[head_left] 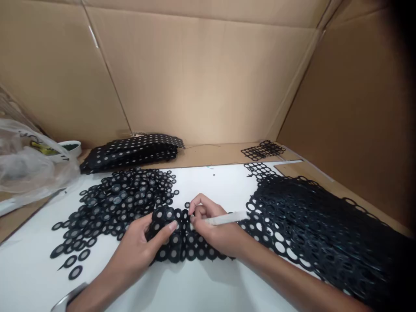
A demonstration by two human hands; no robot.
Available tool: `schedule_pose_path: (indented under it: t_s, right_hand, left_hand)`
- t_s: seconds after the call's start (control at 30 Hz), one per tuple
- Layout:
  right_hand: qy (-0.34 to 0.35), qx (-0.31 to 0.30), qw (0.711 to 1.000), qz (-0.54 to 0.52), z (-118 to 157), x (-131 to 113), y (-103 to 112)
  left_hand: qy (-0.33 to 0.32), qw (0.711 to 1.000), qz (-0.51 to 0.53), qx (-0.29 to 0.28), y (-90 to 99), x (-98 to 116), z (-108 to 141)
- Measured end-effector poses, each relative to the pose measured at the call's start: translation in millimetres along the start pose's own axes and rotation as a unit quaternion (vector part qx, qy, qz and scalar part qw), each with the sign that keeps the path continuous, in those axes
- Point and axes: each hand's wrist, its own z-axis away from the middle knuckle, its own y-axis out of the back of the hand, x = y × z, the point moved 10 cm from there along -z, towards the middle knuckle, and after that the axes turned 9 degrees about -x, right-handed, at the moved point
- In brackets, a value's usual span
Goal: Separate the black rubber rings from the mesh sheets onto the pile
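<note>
My left hand [136,242] grips the left part of a black perforated sheet [196,249] of joined rings with greyish centres, its thumb pressed on top. The sheet is bent up into a fold between my two hands. My right hand [216,225] is closed around a pale, translucent pen-like tool [227,218]. Its working tip is hidden behind my fingers, close to the fold. Beyond my left hand lies a heap of loose black rings [130,199] with greyish centres.
Punched-out black lattice sheets [312,216] are piled on the right. A small lattice piece [263,150] lies at the back right. Dotted black sheets [136,149] are stacked at the back left, near a clear plastic bag [29,167] and a white bowl [73,149]. Cardboard walls [195,78] enclose the white work surface [188,286].
</note>
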Motion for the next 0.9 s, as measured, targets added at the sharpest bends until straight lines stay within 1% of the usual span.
schedule_pose_path:
  t_s: [0.1, 0.17, 0.3, 0.43, 0.57, 0.73, 0.83, 0.9]
  right_hand:
    - [-0.006, 0.002, 0.998, 0.058, 1.3, -5.4, -3.7]
    - [-0.012, 0.003, 0.998, 0.067, 1.4, -6.2, -5.0]
    - [-0.006, -0.003, 0.999, 0.031, 0.7, -6.4, -4.3]
    - [0.002, -0.006, 1.000, -0.010, 0.7, -6.0, -1.0]
    - [-0.009, -0.015, 0.999, -0.039, -0.1, 0.3, -1.3]
    - [-0.020, -0.019, 0.997, -0.070, -1.5, 9.2, -1.4]
    - [-0.013, -0.020, 0.998, -0.056, -1.8, 7.0, -1.0]
    - [-0.001, -0.015, 0.999, -0.037, -1.4, 2.2, -0.6]
  left_hand:
    - [-0.014, 1.000, 0.007, 0.002, 3.0, 1.2, 0.8]
    - [-0.014, 1.000, 0.017, 0.003, 4.9, -1.2, 1.0]
    - [0.008, 1.000, 0.030, -0.001, 5.9, -6.3, 2.2]
    - [0.023, 0.998, 0.054, 0.000, 7.1, -3.9, 4.6]
    - [0.047, 0.996, 0.070, -0.004, 7.4, -7.5, 4.5]
    - [0.046, 0.997, 0.061, -0.006, 9.4, -14.8, 2.6]
    - [0.044, 0.997, 0.068, -0.003, 10.3, -17.0, 2.7]
    - [0.032, 0.997, 0.067, -0.006, 9.3, -13.3, 3.3]
